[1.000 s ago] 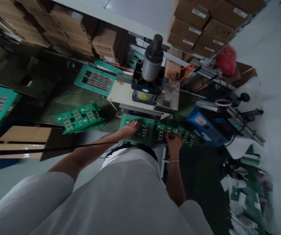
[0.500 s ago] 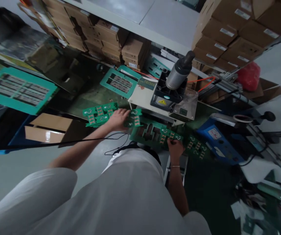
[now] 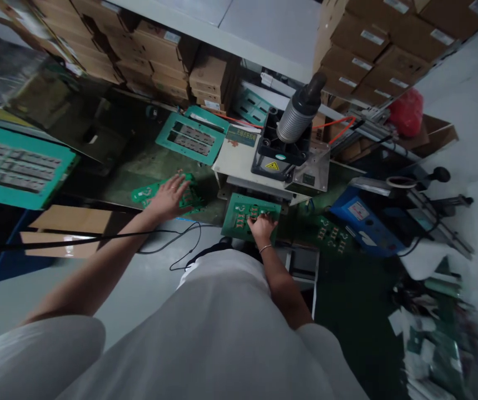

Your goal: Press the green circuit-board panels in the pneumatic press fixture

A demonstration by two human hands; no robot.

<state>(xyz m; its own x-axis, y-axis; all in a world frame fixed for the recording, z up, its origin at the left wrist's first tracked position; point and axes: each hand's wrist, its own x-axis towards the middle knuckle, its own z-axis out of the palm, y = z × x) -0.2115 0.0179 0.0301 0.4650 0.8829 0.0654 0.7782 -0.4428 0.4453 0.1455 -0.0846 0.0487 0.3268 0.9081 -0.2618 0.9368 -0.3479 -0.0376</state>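
Down at the front edge of the dark green bench (image 3: 339, 300), the right hand (image 3: 263, 224) lies flat, fingers spread, on a green circuit board panel with orange component rows (image 3: 250, 214) that sits on the plate under the grey pneumatic press with the ribbed cylinder (image 3: 292, 133). Looks like it's pushing the panel square rather than gripping it. Off to the side, the left hand (image 3: 168, 195) is open, palm down, on a loose stack of green circuit board panels (image 3: 155, 194), not closed on anything I can make out.

My guess at the step: one panel is being seated under the press while the other hand deals with the stack. Next move probably needs the panel lined up on its plate and fingers pulled clear of the ram.

More panels (image 3: 333, 236) lie right of the press, beside a blue metal box (image 3: 362, 222). A black cable (image 3: 172, 244) loops across the grey floor-side edge. Further back lie teal plastic frames with slotted windows (image 3: 191, 138), and a bigger one (image 3: 14, 166) sits far left. Behind it all, brown cardboard cartons (image 3: 155, 50) are stacked on shelves, plus a red plastic bag (image 3: 406, 111).
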